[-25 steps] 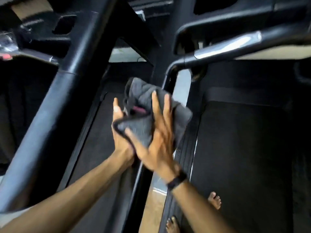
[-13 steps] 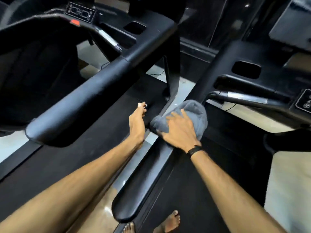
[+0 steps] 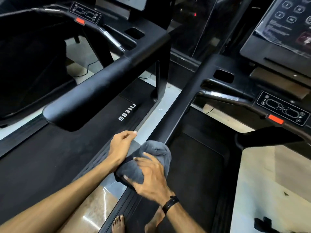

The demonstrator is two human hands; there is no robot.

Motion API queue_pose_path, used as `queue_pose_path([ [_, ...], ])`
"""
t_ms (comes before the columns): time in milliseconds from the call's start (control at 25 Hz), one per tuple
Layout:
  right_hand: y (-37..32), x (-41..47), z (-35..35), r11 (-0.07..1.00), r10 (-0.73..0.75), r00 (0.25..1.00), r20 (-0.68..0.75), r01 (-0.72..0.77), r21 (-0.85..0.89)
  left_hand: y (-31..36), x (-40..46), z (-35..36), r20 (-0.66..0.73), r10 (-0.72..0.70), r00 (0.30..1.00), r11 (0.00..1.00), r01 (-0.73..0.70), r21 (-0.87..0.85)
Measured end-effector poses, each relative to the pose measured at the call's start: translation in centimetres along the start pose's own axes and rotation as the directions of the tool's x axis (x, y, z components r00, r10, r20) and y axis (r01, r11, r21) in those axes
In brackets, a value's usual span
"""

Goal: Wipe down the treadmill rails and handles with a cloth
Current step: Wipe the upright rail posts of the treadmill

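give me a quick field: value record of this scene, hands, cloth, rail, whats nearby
setting: two black treadmills side by side, seen from the head camera
cloth: grey cloth, bunched, draped over the near end of the side rail
rail: long black side rail of the right treadmill, running up to its console
right hand: right hand on the cloth, fingers curled round it
left hand: left hand beside the cloth, fingers loosely curled, holding nothing
wrist: black band on the right wrist
nearby: red stop button on the right treadmill
feet: bare foot at the bottom edge
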State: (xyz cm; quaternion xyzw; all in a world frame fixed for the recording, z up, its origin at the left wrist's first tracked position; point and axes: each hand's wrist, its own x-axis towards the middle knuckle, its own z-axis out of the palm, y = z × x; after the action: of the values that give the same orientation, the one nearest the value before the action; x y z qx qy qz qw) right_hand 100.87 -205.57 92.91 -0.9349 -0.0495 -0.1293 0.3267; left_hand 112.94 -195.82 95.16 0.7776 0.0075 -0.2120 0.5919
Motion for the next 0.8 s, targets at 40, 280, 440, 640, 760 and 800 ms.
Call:
queue_pose_path([
  [40, -0.7, -0.7, -0.3, 0.993, 0.053, 0.998, -0.016, -0.051, 0.104, 0.4, -0.3, -0.3, 0.014, 0.007, 1.000, 1.000, -0.007, 0.009],
  [280, -1.2, -1.7, -6.2, 0.674, 0.404, 0.914, -0.021, -0.282, 0.683, 4.7, -2.7, 1.0, 0.250, 0.082, 0.965, 0.980, -0.124, 0.156],
  [440, -0.7, -3.2, -12.5, 0.446, 0.707, 0.684, -0.179, -0.235, 0.863, 7.2, -5.9, 4.1, 0.137, 0.257, 0.957, 0.961, -0.268, 0.066],
  [640, 0.5, -9.0, -19.8, 0.189, 0.885, 0.435, -0.164, -0.013, 0.982, 6.9, -14.0, 12.9, 0.329, 0.407, 0.852, 0.911, -0.404, -0.083],
  [760, 0.3, -13.6, -25.5, 0.114, 0.884, 0.430, -0.183, 0.181, 0.977, 5.7, -19.6, 18.9, 0.643, 0.392, 0.658, 0.886, -0.458, -0.073],
  [800, 0.5, -15.2, -26.9, 0.122, 0.888, 0.408, -0.210, 0.230, 0.965, 5.8, -21.5, 20.5, 0.698, 0.388, 0.602, 0.871, -0.487, -0.064],
])
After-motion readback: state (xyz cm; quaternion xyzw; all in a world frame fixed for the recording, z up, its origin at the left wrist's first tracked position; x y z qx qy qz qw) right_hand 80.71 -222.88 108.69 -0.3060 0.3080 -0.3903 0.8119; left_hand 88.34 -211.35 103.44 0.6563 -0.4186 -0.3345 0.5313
